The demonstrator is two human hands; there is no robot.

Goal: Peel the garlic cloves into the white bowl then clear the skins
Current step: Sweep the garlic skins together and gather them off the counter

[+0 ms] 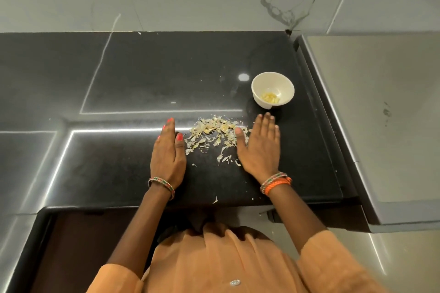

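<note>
Peeling looks done, cloves (270,97) sit peeled in the white bowl (272,89) at right-rear of the black counter (142,74), skins (212,135) not yet cleared, loose pile btwn left hand (168,150) & right hand (258,147), both flat, fingers straight, holding nothing, prob. about to sweep skins together.

The person wore a loose orange top (228,259) with wide sleeves pushed up the forearms and a small silver ornament (235,282) at the front. The left wrist carried beaded bangles (162,184); the right wrist carried beaded bangles beside a braided orange band (277,184). The left hand's nails (180,136) were painted coral red.
</note>
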